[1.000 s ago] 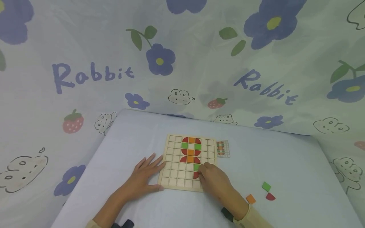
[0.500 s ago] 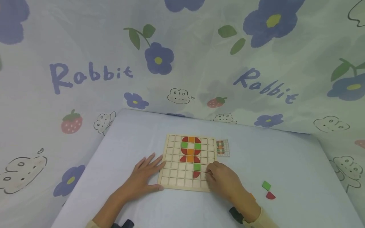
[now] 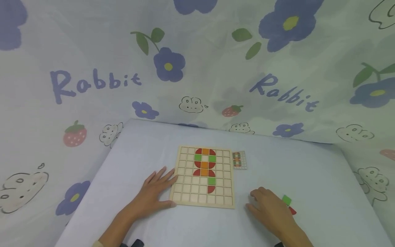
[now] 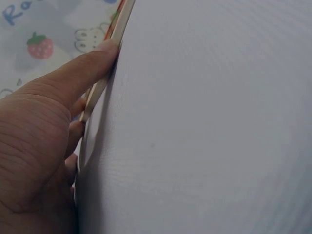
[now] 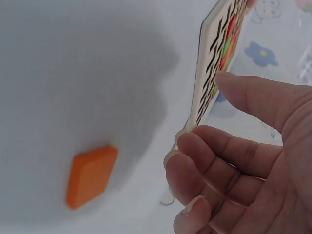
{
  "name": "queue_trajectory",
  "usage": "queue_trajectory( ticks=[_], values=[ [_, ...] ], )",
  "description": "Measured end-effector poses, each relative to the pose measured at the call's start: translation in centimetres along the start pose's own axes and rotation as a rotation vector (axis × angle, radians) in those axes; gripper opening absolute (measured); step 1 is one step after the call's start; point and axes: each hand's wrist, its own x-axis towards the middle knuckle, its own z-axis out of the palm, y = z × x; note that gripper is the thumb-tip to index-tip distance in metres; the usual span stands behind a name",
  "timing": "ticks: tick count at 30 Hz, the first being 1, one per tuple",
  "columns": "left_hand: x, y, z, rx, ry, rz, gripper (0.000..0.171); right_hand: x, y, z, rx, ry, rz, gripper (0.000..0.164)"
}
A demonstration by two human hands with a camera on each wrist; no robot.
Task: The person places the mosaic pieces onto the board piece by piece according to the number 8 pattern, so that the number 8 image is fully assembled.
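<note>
A wooden grid board (image 3: 186, 198) lies on the table, bearing red quarter-round, orange square and green square tiles. My left hand (image 3: 154, 195) rests at its left edge, fingers spread and thumb at the near corner. To the right of the board, my right hand (image 3: 270, 209) hovers over the cloth, fingers loosely bent, thumb apart, nothing between them. In the right wrist view an orange square tile (image 5: 91, 176) lies below the fingers; the hand hides it in the head view. Beside that hand lie a loose green tile (image 3: 286, 199) and a partly covered red tile (image 3: 292, 210).
A small pattern card (image 3: 239, 160) showing a coloured grid lies against the board's upper right side. White cloth covers the table (image 3: 148, 140). Behind rises a printed curtain (image 3: 197, 44) with flowers and rabbits.
My right hand has left the board's right part and moved right, near the loose tiles, its thumb and fingers parting. The left hand stays at the board's edge.
</note>
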Motion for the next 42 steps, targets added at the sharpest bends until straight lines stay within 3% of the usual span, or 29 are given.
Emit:
queue_trajectory(
  ticks=[6,16,26,35,42],
  values=[
    [0.0,0.0,0.1,-0.001,-0.005,-0.001,0.094,-1.8,2.1,0.1,-0.011,-0.049,0.089,0.048],
    [0.0,0.1,-0.3,0.007,-0.007,-0.007,0.093,-3.3,4.1,0.6,0.012,-0.128,0.206,0.050],
    [0.0,-0.2,-0.1,0.000,-0.005,-0.006,0.093,-3.5,4.1,1.1,0.071,-0.086,0.181,0.022],
    [-0.1,-0.1,0.0,0.000,-0.012,-0.020,0.093,-3.1,3.9,1.4,0.057,-0.075,0.170,0.016],
    [0.0,0.1,-0.1,-0.006,-0.017,-0.010,0.093,-2.4,3.2,1.4,0.025,-0.062,0.142,0.020]
  ],
)
